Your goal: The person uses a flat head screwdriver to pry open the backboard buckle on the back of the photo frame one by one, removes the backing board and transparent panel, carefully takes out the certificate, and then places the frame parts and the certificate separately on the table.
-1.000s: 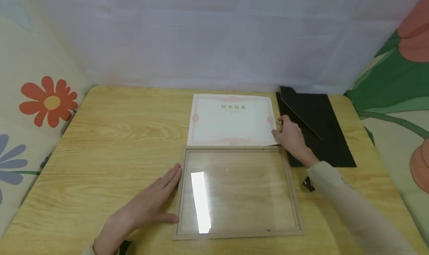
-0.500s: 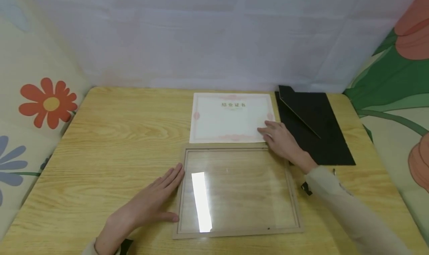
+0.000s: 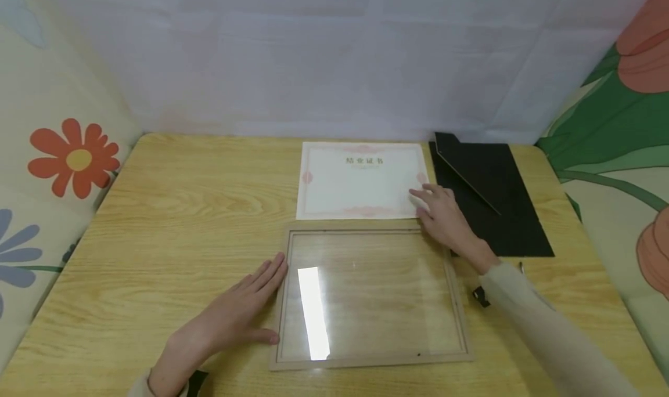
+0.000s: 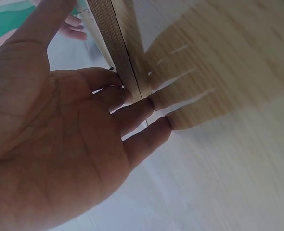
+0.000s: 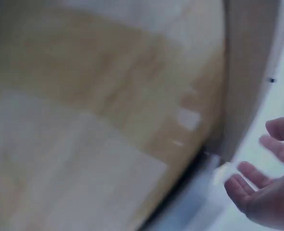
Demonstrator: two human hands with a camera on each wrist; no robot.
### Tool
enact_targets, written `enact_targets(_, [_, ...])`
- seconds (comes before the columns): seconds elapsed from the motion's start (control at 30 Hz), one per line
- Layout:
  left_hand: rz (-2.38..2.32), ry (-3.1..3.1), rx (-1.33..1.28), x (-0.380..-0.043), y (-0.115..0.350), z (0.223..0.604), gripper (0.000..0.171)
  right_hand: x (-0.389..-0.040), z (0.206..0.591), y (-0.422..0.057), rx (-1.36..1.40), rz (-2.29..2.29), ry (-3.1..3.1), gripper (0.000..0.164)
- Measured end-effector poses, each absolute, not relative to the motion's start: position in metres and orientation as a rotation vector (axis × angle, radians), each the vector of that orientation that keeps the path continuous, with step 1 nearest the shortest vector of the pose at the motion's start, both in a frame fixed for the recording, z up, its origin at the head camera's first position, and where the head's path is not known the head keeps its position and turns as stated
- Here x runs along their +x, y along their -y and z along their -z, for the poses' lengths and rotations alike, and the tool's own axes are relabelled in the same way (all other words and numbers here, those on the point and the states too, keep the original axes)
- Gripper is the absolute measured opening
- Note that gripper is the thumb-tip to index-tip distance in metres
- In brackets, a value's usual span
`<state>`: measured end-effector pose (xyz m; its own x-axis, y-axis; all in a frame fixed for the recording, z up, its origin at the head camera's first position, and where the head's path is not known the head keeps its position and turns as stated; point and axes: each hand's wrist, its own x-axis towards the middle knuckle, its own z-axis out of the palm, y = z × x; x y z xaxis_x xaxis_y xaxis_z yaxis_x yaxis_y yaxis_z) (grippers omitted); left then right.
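Observation:
A light wooden picture frame with a clear pane lies flat on the table. My left hand rests along its left side, fingers straight; the left wrist view shows the fingertips at the frame's edge. Just beyond the frame lies a white certificate with a pink border and gold characters. Over its lower right corner hovers my right hand, fingers loosely bent and spread. In the right wrist view that hand holds nothing between its fingers.
A black backing board with a raised stand flap lies right of the certificate. A small black piece is beside the right sleeve. A white cloth hangs behind the wooden table.
My right hand let go of the certificate's right edge and shifted left, then slightly back right. The certificate now lies flat, a little farther from the frame. The left hand stayed put.

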<state>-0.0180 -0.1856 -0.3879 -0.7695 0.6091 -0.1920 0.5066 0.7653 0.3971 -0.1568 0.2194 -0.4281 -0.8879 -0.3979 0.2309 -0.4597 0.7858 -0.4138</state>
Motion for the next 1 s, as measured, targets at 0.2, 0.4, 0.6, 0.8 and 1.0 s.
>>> enact_targets(0.2, [-0.458, -2.654, 0.876, -0.018, 0.184, 0.387, 0.114, -0.093, 0.397, -0.229, 0.469, -0.715, 3.212, 0.049])
enact_targets(0.4, [-0.449, -2.672, 0.865, -0.015, 0.185, 0.387, 0.114, -0.033, 0.387, -0.235, 0.395, -0.696, 3.368, 0.064])
enact_targets(0.6, [-0.464, -2.676, 0.889, -0.016, 0.188, 0.386, 0.111, -0.01, 0.401, -0.237, 0.387, -0.795, 3.292, 0.06])
enact_targets(0.8, [-0.438, -2.766, 0.86, -0.013, 0.184, 0.386, 0.104, -0.011, 0.407, -0.238, 0.424, -0.819, 3.21, 0.06])
enact_targets(1.0, [-0.499, -2.997, 0.533, 0.011, 0.158, 0.394, 0.045, -0.005, 0.408, -0.237, 0.215, -0.896, 3.384, 0.064])
